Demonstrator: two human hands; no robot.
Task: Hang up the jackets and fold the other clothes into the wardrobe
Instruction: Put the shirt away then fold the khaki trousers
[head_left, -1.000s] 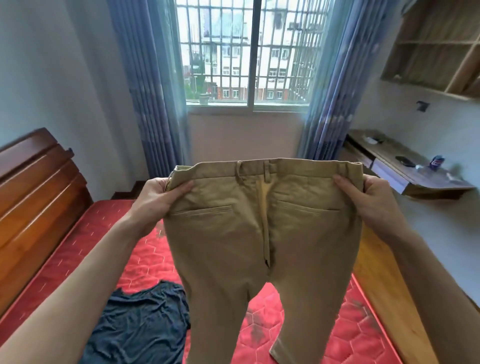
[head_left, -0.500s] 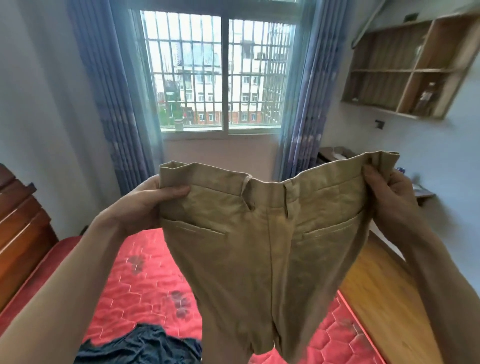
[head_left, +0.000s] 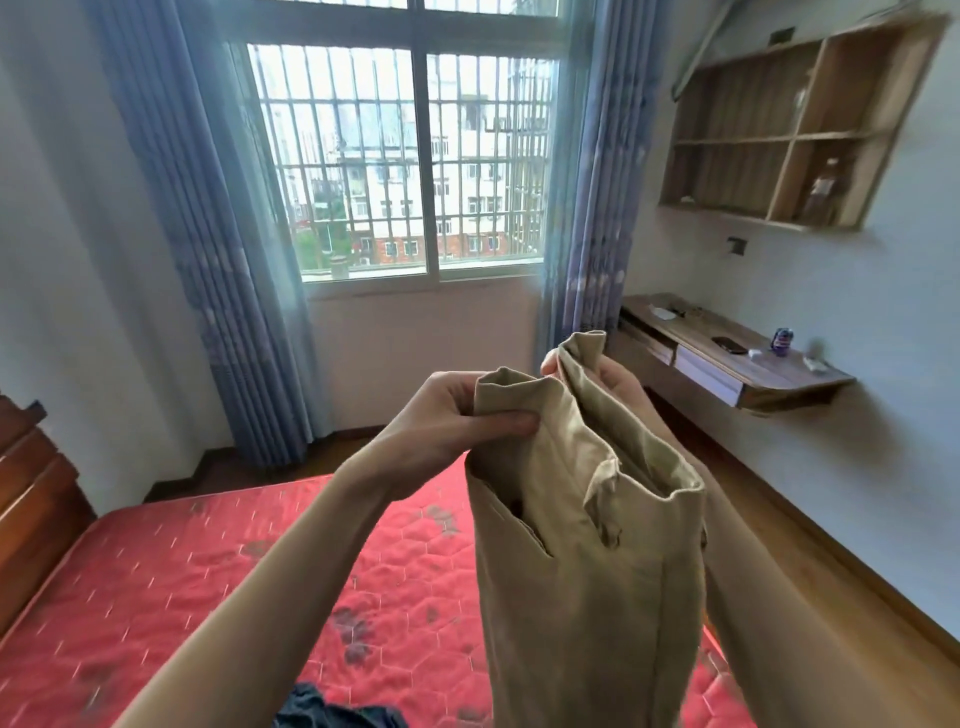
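At the far left we see the wooden headboard (head_left: 31, 499) rising beside the red mattress (head_left: 218, 582), whose quilted top runs under our arms; a dark blue garment (head_left: 332, 714) lies crumpled on it at the bottom edge of the view. Behind, the barred window (head_left: 415, 161) sits between two blue curtains (head_left: 208, 234). Moving in, our left hand (head_left: 457, 410) pinches one end of the waistband of the khaki trousers (head_left: 587, 571), thumb pressed along the front of the cloth and fingers curled behind it. The trousers hang in the air above the mattress, folded lengthwise so the two waistband ends sit close together, a back pocket gaping on the side facing us. Just beyond, our right hand (head_left: 618, 384) grips the other waistband end, fingers curled round the fabric; the cloth hides most of that hand. Further right, a wall-mounted desk (head_left: 753, 374) carries a can (head_left: 783, 341) and a dark phone (head_left: 729, 344), and wooden shelves (head_left: 789, 135) hang on the wall above it.
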